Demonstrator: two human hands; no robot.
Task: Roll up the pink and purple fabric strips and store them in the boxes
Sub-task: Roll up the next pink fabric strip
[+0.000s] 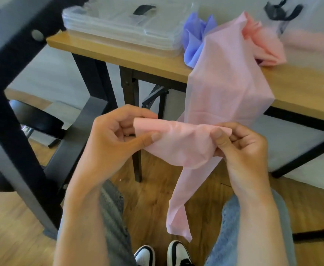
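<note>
Fingers of both the left hand [117, 135] and right hand [239, 144] pinch the sheer pink fabric strip [184, 143], whose loosely started roll could unravel if either pinch slackens.

2 hands showing below the wooden table [130, 60]: left hand [117, 139], right hand [241, 144], both pinching 1 pink fabric strip [224, 89]. Sitting on the table: 1 purple strip [193, 45], 1 pink fabric heap [266, 47], 1 clear box stack [122, 29]; box count unclear.
</note>
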